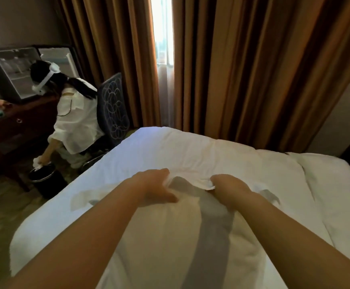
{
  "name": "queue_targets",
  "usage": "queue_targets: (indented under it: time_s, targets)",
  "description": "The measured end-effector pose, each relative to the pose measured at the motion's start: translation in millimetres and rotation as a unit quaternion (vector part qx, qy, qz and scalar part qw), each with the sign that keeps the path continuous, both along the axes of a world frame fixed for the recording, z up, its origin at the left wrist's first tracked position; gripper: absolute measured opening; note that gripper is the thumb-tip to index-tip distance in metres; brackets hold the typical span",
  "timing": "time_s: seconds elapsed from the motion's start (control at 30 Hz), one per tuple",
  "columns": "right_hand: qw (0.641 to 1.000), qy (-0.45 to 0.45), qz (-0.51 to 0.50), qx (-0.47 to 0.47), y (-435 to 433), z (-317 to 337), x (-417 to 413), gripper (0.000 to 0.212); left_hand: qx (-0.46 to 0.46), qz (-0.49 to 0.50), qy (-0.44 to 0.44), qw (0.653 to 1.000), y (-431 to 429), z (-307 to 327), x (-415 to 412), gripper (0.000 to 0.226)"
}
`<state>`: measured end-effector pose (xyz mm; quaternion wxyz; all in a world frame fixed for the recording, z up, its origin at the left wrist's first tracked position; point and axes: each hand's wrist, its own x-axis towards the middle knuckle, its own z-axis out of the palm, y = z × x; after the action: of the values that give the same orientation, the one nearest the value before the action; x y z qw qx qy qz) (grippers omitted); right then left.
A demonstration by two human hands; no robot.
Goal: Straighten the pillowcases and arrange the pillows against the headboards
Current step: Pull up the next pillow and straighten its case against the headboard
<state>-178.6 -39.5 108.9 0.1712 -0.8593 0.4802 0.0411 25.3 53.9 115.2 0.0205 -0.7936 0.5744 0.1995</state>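
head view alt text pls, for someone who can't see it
A person's left hand and right hand grip the bunched edge of a white pillowcase on a white bed. Behind hang brown curtains; at left, another person reaches down to a black bin.

Brown curtains [243, 69] with a bright window gap [162, 38], dark wooden desk [17, 126], patterned chair [112, 107], black bin [44, 180] at left.

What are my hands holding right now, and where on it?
The left hand and right hand both pinch the pillowcase by bunched fabric at its far edge.
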Motion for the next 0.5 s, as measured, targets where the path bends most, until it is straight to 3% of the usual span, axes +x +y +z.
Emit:
queue_targets:
  time_s: [0.07, 0.13, 0.3, 0.5]
  targets:
    - [1.0, 0.004, -0.012, -0.026, 0, 0, 0, 0.028, 0.033, -0.03, -0.018, 0.999, -11, -4, 4, 0.088]
    - [0.999, 0.004, -0.026, -0.043, 0, 5, -1, 0.026, 0.027, -0.054, -0.012, 0.998, -25, -4, 6, 0.08]
    - [0.991, -0.027, -0.113, -0.069, 3, 47, -25, 0.027, -0.099, -0.171, -0.049, 0.979, -63, 9, -13, 0.049]
    - [0.951, 0.041, -0.212, -0.221, 19, 143, -127, 0.025, -0.317, -0.321, -0.123, 0.884, -108, 98, -112, 0.015]
